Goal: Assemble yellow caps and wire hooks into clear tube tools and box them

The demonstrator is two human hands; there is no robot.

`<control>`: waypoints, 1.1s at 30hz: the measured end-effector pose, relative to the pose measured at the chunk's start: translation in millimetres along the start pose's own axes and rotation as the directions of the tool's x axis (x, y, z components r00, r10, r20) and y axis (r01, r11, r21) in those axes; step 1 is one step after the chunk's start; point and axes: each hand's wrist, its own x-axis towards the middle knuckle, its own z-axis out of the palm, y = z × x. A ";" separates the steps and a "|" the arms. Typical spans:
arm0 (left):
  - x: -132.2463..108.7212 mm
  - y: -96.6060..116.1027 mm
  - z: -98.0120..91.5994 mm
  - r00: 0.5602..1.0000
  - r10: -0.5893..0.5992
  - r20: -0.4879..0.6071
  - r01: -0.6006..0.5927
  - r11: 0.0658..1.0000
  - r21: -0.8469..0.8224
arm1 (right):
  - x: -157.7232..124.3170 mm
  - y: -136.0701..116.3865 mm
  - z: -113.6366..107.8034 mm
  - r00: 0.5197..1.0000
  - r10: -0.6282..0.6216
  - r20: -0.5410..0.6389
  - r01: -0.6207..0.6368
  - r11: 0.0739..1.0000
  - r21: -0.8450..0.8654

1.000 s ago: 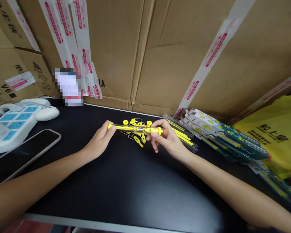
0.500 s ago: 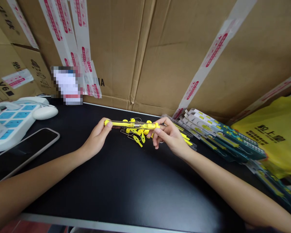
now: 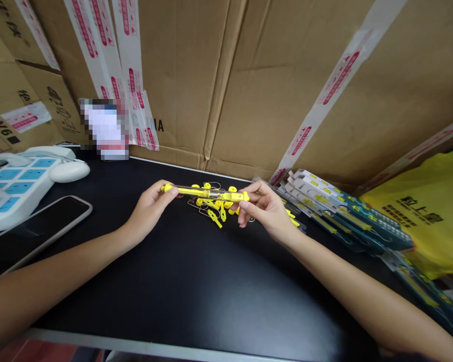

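Power strip: white with blue socket faces (image 3: 32, 173), far left on the black counter (image 3: 211, 291), not in my way.
Phone: dark screen, pale case (image 3: 38, 231), lying on the near side of the strip.
Left hand: my left hand (image 3: 149, 206) has the left end of the tube pinched, thumb on the near side, a bit of yellow poking out past it.
Clear tube: the see-through one with yellow bits inside (image 3: 196, 191), held roughly level between my two hands, over the counter. Best tip imo: hold both ends in line and go easy on the squeeze, since the thin-looking wall could flex.
Yellow pieces: a loose jumble with bent wires (image 3: 222, 212), just beyond and below the tube. I'd leave some gap so nothing snags.
Right hand: my right hand (image 3: 262, 203) has the yellow right end by thumb and fingertips, other fingers loosely curled. I'd work small here and let the left do the steadying.
More tubes: partly hidden behind that hand, yellow strips (image 3: 294, 221) showing.
Packages: flat green-and-white stack (image 3: 347, 206), farther right.
Yellow bag: crumpled, dark print (image 3: 426, 216), far right.
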 end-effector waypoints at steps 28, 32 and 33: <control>1.6 -1.0 -7.0 0.984 0.029 0.174 -0.079 0.955 0.287 | -9.2 7.2 3.2 0.997 -0.080 -0.001 0.079 0.985 -0.153; 0.9 -0.6 -3.5 0.988 0.017 0.155 -0.040 0.988 0.148 | -9.1 8.1 3.3 0.997 -0.070 0.024 0.073 0.985 -0.154; 1.0 -1.0 -2.5 0.989 0.008 0.147 -0.027 0.992 0.123 | -9.1 8.0 3.6 0.998 -0.062 0.031 0.066 0.986 -0.154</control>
